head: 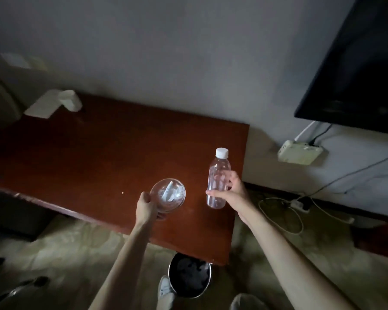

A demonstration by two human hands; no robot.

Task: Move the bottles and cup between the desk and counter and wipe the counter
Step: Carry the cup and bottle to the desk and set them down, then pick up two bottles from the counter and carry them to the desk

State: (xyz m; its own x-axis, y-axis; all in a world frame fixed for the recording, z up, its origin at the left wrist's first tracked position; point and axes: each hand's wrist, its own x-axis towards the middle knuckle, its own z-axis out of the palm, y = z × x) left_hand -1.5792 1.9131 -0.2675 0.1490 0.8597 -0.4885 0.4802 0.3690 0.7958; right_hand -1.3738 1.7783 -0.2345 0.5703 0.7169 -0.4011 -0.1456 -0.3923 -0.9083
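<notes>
Water bottle [217, 177], lower right of centre, clamped in the right hand [232, 193]; left hand [147, 206] clamped on the plastic cup [168, 194] over the table [99, 153]; its low-side hold risks tipping

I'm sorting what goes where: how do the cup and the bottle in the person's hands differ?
The cup is short and wide with an open top, white bits inside; the bottle is tall, narrow and closed by a white cap. The left hand holds the cup, the right hand the bottle. Both are clear.
</notes>
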